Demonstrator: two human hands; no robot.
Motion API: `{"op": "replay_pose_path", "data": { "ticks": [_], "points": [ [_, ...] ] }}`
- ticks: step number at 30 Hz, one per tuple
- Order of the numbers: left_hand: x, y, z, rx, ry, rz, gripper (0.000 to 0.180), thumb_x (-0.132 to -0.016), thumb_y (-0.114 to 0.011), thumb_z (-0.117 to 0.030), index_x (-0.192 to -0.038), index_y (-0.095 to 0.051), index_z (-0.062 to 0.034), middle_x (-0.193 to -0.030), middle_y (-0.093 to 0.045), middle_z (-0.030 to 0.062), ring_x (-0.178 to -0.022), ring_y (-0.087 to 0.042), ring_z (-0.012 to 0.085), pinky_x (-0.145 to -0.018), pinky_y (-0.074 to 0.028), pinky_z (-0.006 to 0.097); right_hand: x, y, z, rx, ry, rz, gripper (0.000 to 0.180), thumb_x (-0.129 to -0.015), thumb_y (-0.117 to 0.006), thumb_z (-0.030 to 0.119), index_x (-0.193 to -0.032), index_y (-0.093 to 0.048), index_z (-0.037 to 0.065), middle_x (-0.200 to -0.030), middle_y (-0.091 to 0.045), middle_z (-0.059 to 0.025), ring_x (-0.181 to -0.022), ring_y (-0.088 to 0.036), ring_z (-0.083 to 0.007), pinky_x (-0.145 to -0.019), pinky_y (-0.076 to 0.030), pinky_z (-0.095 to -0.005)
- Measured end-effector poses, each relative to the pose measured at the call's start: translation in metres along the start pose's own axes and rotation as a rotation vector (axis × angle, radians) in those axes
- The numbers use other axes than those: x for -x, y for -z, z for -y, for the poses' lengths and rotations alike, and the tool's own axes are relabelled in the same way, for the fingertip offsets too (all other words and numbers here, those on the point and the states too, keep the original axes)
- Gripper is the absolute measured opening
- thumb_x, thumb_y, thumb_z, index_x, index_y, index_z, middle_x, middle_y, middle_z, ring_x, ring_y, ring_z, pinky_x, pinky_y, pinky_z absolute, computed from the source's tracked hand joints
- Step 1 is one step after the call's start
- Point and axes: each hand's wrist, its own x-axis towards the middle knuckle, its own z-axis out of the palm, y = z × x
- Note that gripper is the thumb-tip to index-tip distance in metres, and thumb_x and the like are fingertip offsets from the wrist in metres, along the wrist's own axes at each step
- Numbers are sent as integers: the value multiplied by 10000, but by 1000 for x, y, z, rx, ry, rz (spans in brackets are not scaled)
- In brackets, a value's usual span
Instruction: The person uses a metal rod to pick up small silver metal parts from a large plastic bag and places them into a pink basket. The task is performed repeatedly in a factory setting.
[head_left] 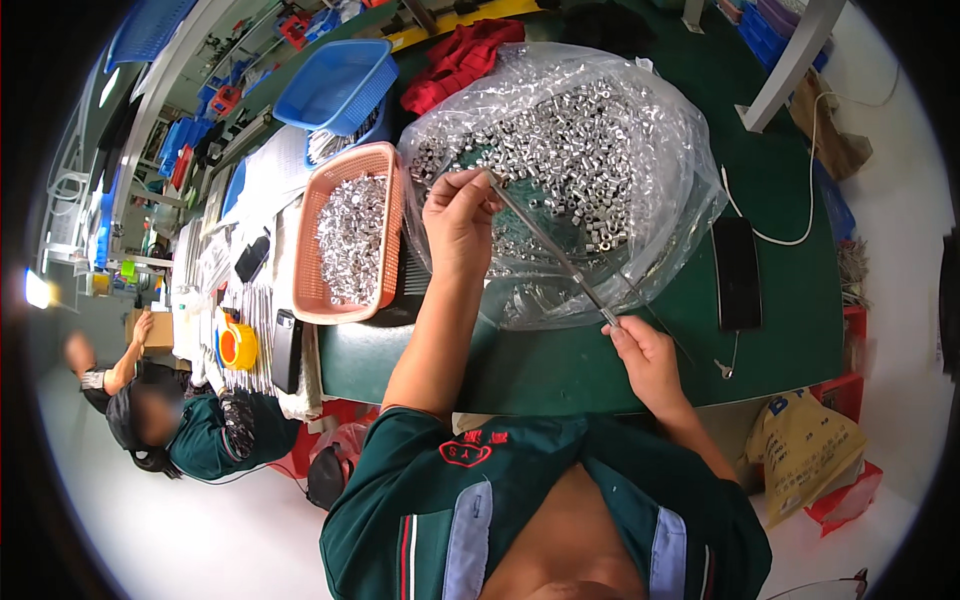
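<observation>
A slim metal rod (540,236) slants between my two hands over the clear plastic bag (690,190). My left hand (460,222) pinches its upper end between thumb and fingertips. Lower and to the right, my right hand (647,362) is closed around the other end, thumb along it. A thinner dark rod (655,318) shows just beside the right hand; whether that hand holds it too, I cannot tell. Many small silvery metal sleeves (580,140) lie spread in the bag. Left of my left forearm, a pink plastic basket (304,250) holds many small shiny metal parts (350,235).
A blue basket (340,85) and a red cloth (460,60) lie at the back. A black phone (736,272) and a key (724,368) are on the green table (790,330) at right. Yellow tape (238,346) sits at left, with two people (205,435) beyond.
</observation>
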Motion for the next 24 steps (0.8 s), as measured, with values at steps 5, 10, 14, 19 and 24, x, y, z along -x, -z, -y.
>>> {"op": "replay_pose_path", "data": {
  "ticks": [5, 10, 14, 19, 24],
  "points": [
    [28, -16, 17, 37, 181, -5, 44, -865, -658, -5, -887, -629, -30, -843, -690, 102, -671, -607, 151, -621, -467, 266, -1, -1, 0, -29, -32, -27, 162, -966, -585, 131, -957, -652, -17, -616, -470, -4, -565, -398, -41, -512, -344, -235],
    [38, -12, 22, -330, 385, 314, 116, -861, -690, -28, -963, -651, 13, -834, -681, 60, -714, -621, 115, -678, -510, 258, -2, 3, -6, -145, -118, -35, 175, -980, -568, 148, -967, -651, -6, -617, -428, 33, -569, -368, -35, -513, -316, -226],
    [-1, 9, 10, -940, 99, 218, 154, -845, -690, -56, -991, -699, -8, -874, -685, 58, -727, -626, 114, -655, -505, 267, -1, 5, -5, -240, -170, -37, 183, -984, -561, 160, -970, -652, 2, -624, -415, 50, -574, -362, -30, -516, -308, -222],
    [-30, 8, 18, -1495, -251, 549, 219, -761, -714, -96, -979, -731, -91, -896, -668, 97, -855, -627, 262, -791, -504, 360, -1, 5, -8, -251, -172, -35, 188, -984, -559, 163, -971, -654, 1, -624, -420, 49, -575, -368, -30, -520, -313, -221],
    [-37, 15, 39, -1570, -289, 686, 216, -748, -722, -123, -961, -735, -87, -936, -659, 121, -961, -598, 320, -879, -473, 401, 0, 6, -9, -231, -163, -39, 182, -981, -559, 152, -972, -655, -2, -623, -427, 45, -573, -372, -30, -517, -316, -221]
  ]
}}
